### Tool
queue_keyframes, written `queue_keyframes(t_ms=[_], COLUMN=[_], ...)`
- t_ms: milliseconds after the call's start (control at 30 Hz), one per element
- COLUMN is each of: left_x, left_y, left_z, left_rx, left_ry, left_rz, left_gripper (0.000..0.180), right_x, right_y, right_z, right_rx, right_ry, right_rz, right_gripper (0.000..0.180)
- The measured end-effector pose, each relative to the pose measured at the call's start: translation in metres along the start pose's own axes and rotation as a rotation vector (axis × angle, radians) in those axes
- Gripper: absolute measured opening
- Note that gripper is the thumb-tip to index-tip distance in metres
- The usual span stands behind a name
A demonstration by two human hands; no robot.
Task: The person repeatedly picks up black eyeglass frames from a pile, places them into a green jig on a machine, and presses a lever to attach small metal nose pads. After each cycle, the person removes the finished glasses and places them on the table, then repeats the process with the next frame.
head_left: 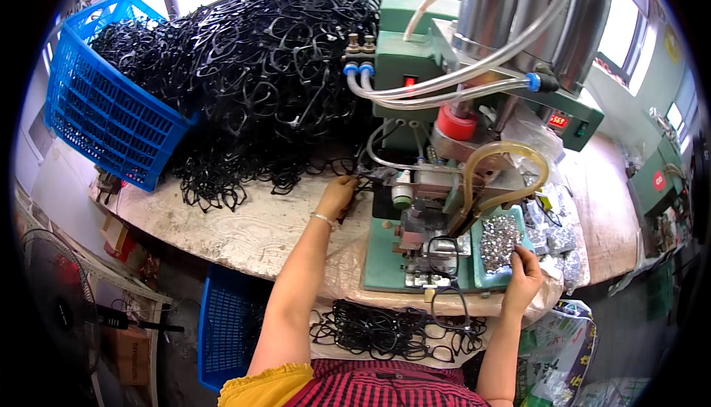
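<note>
Beside the green press (415, 259), the left hand (337, 196) pinches a black frame (363, 179) from the big heap (252, 81) behind its grip; a smaller pile (385, 331) lies finished in the lap. Right hand (522, 277), grip narrow, picks at silver rivets (500, 240) in their tray. A printed green-white bag (555, 348) hangs below the tabletop (244, 229).

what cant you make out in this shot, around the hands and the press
Head view only:
- Left hand: fingertips hidden among black frames at the green press; grip unclear.
- Right hand: any piece pinched from the tray of small metal parts is too small.
- Lower blue basket: contents hidden under the table.
</note>
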State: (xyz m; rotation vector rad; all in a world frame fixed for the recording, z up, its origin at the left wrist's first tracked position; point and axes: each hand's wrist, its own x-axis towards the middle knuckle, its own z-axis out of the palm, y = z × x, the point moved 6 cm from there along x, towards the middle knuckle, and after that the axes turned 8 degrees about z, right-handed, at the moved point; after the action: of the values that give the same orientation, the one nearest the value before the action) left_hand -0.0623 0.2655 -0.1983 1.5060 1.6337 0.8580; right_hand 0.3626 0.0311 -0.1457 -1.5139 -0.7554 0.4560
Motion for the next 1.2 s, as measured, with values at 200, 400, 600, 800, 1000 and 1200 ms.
queue_keyframes(t_ms=[200, 400, 600, 800, 1000, 1200], left_x=[-0.06, -0.13, -0.192, -0.199, -0.232, -0.244], left_y=[-0.019, -0.017, 0.104, 0.223, 0.222, 0.221], left_z=[-0.029, -0.07, -0.069, -0.051, -0.03, 0.022], left_rx=[0.536, 0.175, -0.723, -0.524, -0.194, 0.091], left_ry=[-0.029, 0.178, 0.353, 0.24, 0.187, -0.095], left_rz=[0.134, 0.279, 0.763, 1.231, 1.275, 1.545], left_gripper=[0.031, 0.02, 0.002, 0.017, 0.011, 0.019], right_x=[-0.025, -0.032, -0.039, -0.051, -0.039, 0.017], right_y=[-0.066, -0.108, -0.106, -0.126, -0.122, -0.025], right_z=[0.017, 0.098, 0.107, 0.112, 0.083, 0.03], right_rx=[0.029, 0.237, 0.326, 0.416, 0.091, -0.767], right_ry=[-0.219, -0.416, -0.445, -0.55, -0.581, -0.059], right_rz=[-0.055, -0.114, -0.002, 0.161, -0.09, -0.479], right_gripper=[0.011, 0.038, 0.052, 0.058, 0.039, 0.026])
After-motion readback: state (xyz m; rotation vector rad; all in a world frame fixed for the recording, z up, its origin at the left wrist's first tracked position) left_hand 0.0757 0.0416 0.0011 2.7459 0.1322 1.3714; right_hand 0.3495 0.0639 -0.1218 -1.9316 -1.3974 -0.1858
